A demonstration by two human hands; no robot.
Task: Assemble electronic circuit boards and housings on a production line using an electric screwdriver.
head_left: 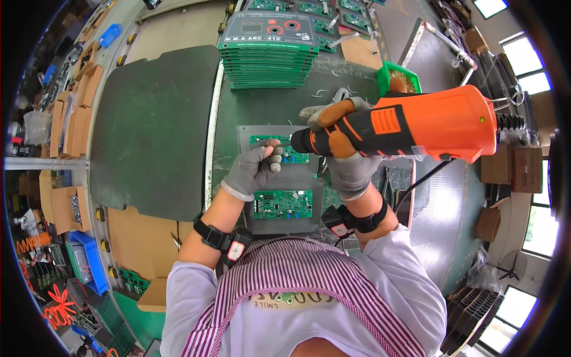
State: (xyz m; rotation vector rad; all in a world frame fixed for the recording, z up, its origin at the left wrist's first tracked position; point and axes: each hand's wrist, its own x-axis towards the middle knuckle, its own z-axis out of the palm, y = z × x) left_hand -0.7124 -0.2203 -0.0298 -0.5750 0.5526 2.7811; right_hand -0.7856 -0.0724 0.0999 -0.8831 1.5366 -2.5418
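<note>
My right hand (348, 143), in a grey glove with tan fingertips, grips an orange and black electric screwdriver (410, 126) held level, its bit toward the left. At the bit's end (283, 144), the thumb and fingers of my gloved left hand (254, 169) are pinched together; whatever small piece they hold is hidden. Below the bit lies a green circuit board (296, 158) on a dark panel (245, 132), partly covered by the left hand. Nearer me, a second green circuit board (283, 204) rests on another dark panel (318, 196).
A stack of green-edged front panels (267, 65) stands at the far side, with more boards behind it. Right of it sits a green bin (383, 77) of small brass-coloured parts. Pliers (387, 187) lie by my right forearm. A large dark mat (157, 131) covers the left.
</note>
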